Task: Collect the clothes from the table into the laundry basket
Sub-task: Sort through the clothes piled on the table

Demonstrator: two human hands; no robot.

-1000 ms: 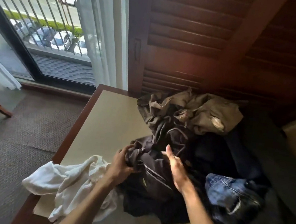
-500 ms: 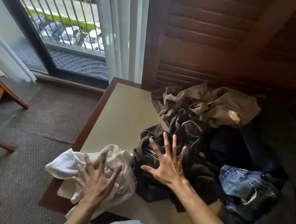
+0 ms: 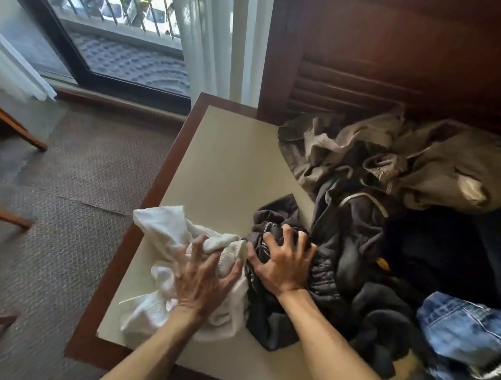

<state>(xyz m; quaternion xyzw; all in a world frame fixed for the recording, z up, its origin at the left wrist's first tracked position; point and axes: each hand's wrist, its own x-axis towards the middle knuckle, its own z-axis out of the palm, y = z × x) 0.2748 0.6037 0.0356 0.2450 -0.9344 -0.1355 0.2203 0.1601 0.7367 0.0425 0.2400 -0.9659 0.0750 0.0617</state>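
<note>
At lower centre of the frame, on a cream-topped desk [image 3: 223,169] with a dark wooden rim: left hand [image 3: 200,280] pressed down into a crumpled white terry cloth [image 3: 163,227], fingers curled and bunching a fold of it, grip clenched on the cloth. Just right of it, nearly touching: right hand [image 3: 281,269] spread over a dark grey crumpled garment [image 3: 326,277], fingertips dug into its folds, grip closed on that fabric. Both bare forearms rising from the bottom edge of the frame.

Across the right half of the frame, heaped on the desk: an olive-brown rumpled garment [image 3: 447,166] at upper right against a dark wooden slatted wall [image 3: 409,52], black and navy clothing [image 3: 439,245] piled below it, faded blue denim jeans [image 3: 468,327] at lower right. White cloth lying at the near left corner of the desk, touching the dark grey garment beside it.

At upper left of the frame: a glass door with metal railing bars [image 3: 107,7], pale vertical curtain [image 3: 215,33] beside it, parked cars blurred beyond. At left: patterned brown carpet [image 3: 73,203] and reddish wooden chair legs [image 3: 0,141]. No laundry basket within view.
</note>
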